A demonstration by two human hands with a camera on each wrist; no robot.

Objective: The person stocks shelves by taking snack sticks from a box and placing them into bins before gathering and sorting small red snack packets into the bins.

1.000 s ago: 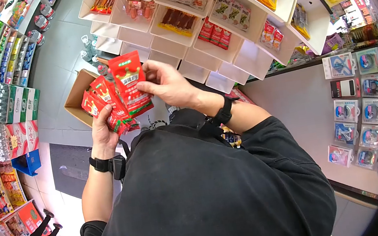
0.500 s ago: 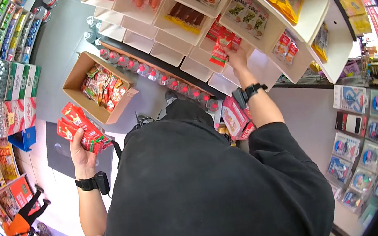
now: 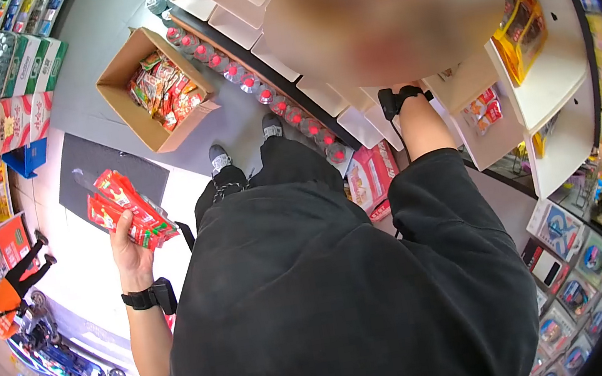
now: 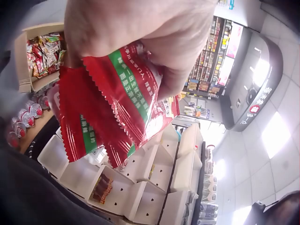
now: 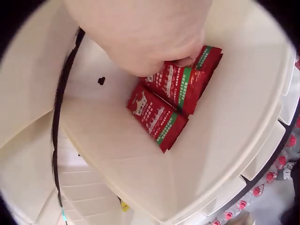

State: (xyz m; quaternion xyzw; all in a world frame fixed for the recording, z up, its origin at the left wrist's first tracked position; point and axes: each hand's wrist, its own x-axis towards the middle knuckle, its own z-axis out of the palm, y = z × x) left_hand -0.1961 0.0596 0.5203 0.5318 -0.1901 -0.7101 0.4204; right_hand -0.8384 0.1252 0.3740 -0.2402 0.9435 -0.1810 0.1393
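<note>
My left hand (image 3: pixel 132 252) grips a bunch of red snack packets (image 3: pixel 125 206) at the left of the head view. In the left wrist view that hand (image 4: pixel 136 33) has its fingers curled round the red packets (image 4: pixel 112 103) with green bands. My right hand (image 5: pixel 145 37) is inside a white bin (image 5: pixel 206 178), with fingertips at a red packet (image 5: pixel 178 86). Another red packet (image 5: pixel 157 117) lies beside it on the bin floor. A blurred patch hides my right hand in the head view; only the wrist and forearm (image 3: pixel 424 127) show.
An open cardboard box (image 3: pixel 118 106) of mixed packets stands on the floor, beside a row of red-capped bottles (image 3: pixel 249 84). White shelf bins (image 3: pixel 495 135) fill the upper right. A pink package (image 3: pixel 373 177) lies below them. A person in orange (image 3: pixel 3 302) is far left.
From above the cardboard box, my right hand moved right with red packets into a shelf bin. My left hand moved left and down with its bunch. The head view shifted.
</note>
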